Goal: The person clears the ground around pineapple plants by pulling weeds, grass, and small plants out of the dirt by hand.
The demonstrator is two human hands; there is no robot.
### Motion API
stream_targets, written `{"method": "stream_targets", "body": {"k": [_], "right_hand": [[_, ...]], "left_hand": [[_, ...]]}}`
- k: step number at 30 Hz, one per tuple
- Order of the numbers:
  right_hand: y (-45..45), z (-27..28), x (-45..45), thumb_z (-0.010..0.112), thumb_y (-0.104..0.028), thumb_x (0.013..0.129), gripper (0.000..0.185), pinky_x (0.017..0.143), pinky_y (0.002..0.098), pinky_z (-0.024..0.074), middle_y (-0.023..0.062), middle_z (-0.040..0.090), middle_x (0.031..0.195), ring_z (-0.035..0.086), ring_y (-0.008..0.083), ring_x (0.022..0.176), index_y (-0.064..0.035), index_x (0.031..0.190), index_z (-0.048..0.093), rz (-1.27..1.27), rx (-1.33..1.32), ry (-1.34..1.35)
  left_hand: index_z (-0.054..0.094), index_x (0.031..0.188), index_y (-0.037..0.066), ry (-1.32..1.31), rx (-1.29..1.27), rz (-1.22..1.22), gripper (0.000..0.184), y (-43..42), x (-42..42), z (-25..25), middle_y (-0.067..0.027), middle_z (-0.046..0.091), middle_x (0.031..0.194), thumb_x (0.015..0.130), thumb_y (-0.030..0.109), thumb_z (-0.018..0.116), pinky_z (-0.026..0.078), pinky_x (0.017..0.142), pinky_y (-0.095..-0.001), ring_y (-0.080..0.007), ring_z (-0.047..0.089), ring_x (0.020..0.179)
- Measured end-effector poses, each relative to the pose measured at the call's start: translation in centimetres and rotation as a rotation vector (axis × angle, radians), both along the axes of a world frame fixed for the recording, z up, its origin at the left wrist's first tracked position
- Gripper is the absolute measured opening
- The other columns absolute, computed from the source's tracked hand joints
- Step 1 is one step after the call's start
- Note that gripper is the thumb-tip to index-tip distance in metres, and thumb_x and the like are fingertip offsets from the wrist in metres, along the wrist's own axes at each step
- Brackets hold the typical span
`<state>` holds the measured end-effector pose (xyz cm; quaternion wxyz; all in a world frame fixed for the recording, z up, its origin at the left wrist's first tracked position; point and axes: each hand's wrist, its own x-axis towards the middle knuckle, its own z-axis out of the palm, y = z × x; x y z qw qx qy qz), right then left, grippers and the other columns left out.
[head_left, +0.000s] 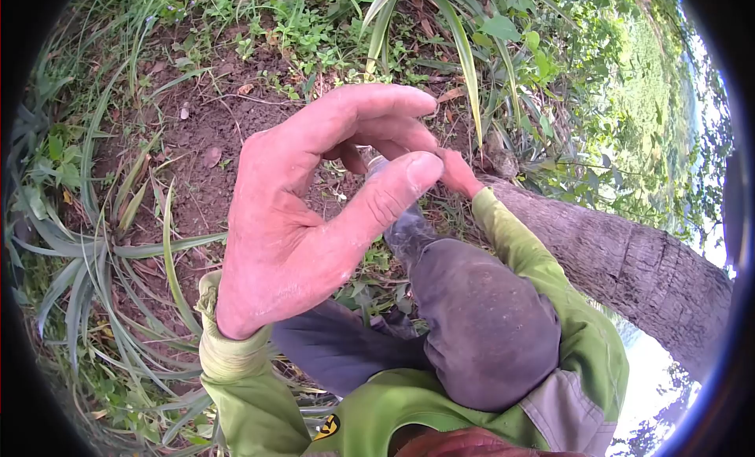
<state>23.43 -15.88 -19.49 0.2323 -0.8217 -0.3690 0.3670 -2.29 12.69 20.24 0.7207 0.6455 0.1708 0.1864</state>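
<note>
My left hand (291,213) is raised close to the camera, fingers curved and thumb apart from them in a C shape. Nothing shows between its thumb and fingertips. Beyond it, my right hand (458,174) reaches down near the lower end of a tree trunk (605,237). The left thumb hides the right hand's fingers, so whatever they hold or touch is out of sight. A small greyish thing (376,164) shows through the gap in my left hand, too covered to name.
My bent knee (487,323) in dark trousers is below the hands. Long-leaved spiky plants (94,252) grow at the left, and another (464,48) at the top. Bare brown soil (197,142) with weeds lies ahead. The rough trunk slants across the right side.
</note>
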Motion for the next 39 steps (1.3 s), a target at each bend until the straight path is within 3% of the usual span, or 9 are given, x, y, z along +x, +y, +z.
{"method": "stream_targets", "body": {"k": [1,2,4,6,12,20,39], "right_hand": [[-0.8,-2.1,0.4,0.06,-0.032,0.104,0.036,0.086,0.0556,0.052,0.0329,0.07,0.095,0.067,0.0516,0.097,0.0034,0.106,0.067,-0.086,0.171,0.089],[0.3,0.1,0.2,0.06,-0.032,0.104,0.036,0.086,0.0556,0.052,0.0329,0.07,0.095,0.067,0.0516,0.097,0.0034,0.106,0.067,-0.083,0.168,0.089],[4.6,8.1,-1.6,0.061,-0.033,0.104,0.037,0.086,0.0549,0.0526,0.0321,0.071,0.096,0.068,0.0504,0.096,0.0036,0.108,0.067,-0.032,-0.142,-0.066],[5.8,8.9,-2.5,0.061,-0.033,0.104,0.037,0.086,0.0547,0.0527,0.0319,0.071,0.096,0.069,0.0502,0.097,0.0036,0.109,0.067,-0.021,-0.144,-0.055],[7.0,5.4,-2.0,0.062,-0.033,0.103,0.038,0.09,0.0535,0.0541,0.0299,0.072,0.101,0.069,0.0491,0.1,0.0034,0.112,0.066,0.031,-0.082,-0.052],[7.6,6.5,-2.1,0.06,-0.038,0.104,0.044,0.097,0.0527,0.053,0.0306,0.072,0.11,0.068,0.048,0.109,0.0015,0.121,0.066,0.04,-0.164,-0.04],[7.3,5.7,-1.9,0.062,-0.038,0.102,0.043,0.095,0.0505,0.0542,0.0295,0.073,0.107,0.07,0.0469,0.106,0.0011,0.12,0.068,0.012,-0.133,-0.028]], "left_hand": [[0.065,0.131,-0.006,0.003,0.03,-0.026,0.043,0.0,0.1,1.2,-0.0143,0.074,0.111,0.095,0.016,0.075,0.053,0.094,-0.0321,-0.019,0.071,0.105],[0.065,0.13,-0.007,0.005,0.058,-0.053,0.047,0.1,0.2,2.3,-0.0144,0.075,0.11,0.093,0.02,0.077,0.054,0.092,-0.0324,-0.0199,0.072,0.103],[0.066,0.128,-0.008,-0.023,0.128,-0.153,0.052,0.6,0.3,3.6,-0.0149,0.076,0.107,0.091,0.025,0.08,0.054,0.088,-0.0325,-0.0222,0.074,0.097],[0.066,0.128,-0.008,-0.063,0.175,-0.236,0.052,1.0,0.5,4.4,-0.0149,0.076,0.107,0.091,0.025,0.08,0.054,0.088,-0.0325,-0.0222,0.074,0.097],[0.066,0.128,-0.008,-0.194,0.153,-0.469,0.052,1.1,1.1,5.5,-0.0151,0.076,0.107,0.091,0.025,0.08,0.054,0.087,-0.0327,-0.0225,0.074,0.097],[0.066,0.128,-0.008,-0.297,0.012,-0.706,0.052,0.5,0.8,5.0,-0.0152,0.076,0.107,0.091,0.026,0.08,0.054,0.087,-0.0329,-0.0228,0.074,0.096],[0.066,0.128,-0.009,-0.36,-0.179,-0.881,0.053,-1.5,0.3,3.2,-0.0156,0.076,0.106,0.091,0.027,0.08,0.054,0.086,-0.0333,-0.0235,0.074,0.095]]}}
